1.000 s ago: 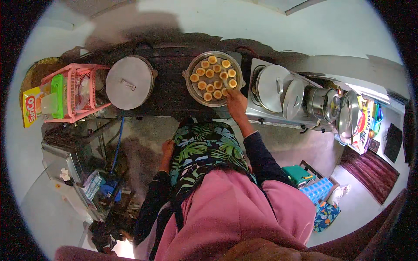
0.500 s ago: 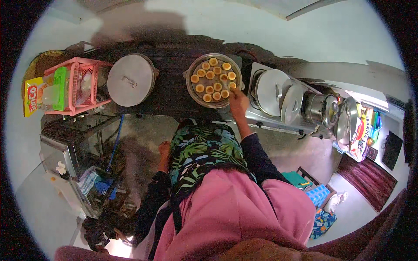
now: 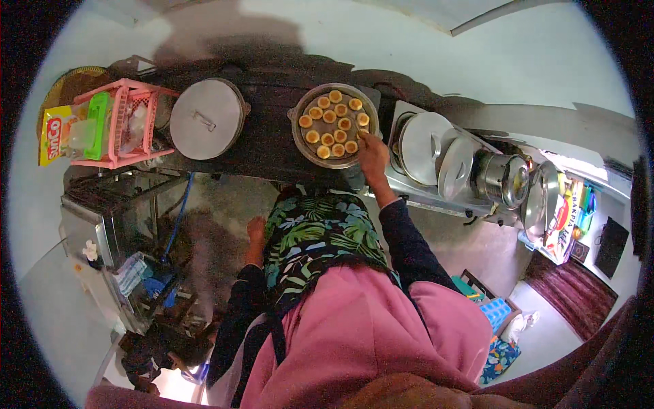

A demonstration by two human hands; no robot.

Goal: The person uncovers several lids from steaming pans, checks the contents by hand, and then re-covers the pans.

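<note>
A round metal pan on the dark stove top holds several small round pastries with browned tops. My right hand reaches over the pan's right rim. Its thumb and fingers are pinched on a pastry at that edge, which they mostly cover. My left hand hangs low at my left side, beside the leaf-patterned apron. It touches nothing that I can see, and its fingers are hidden from above.
Left of the pan stands a pot with a flat metal lid. Further left is a pink plastic basket with packets. On the right are a silver stove with large lids and a steel pot. A glass-sided cabinet stands lower left.
My right fingers have closed in over the pastry at the pan's right edge. One pastry near the middle right sits slightly further left. My left hand has barely moved.
</note>
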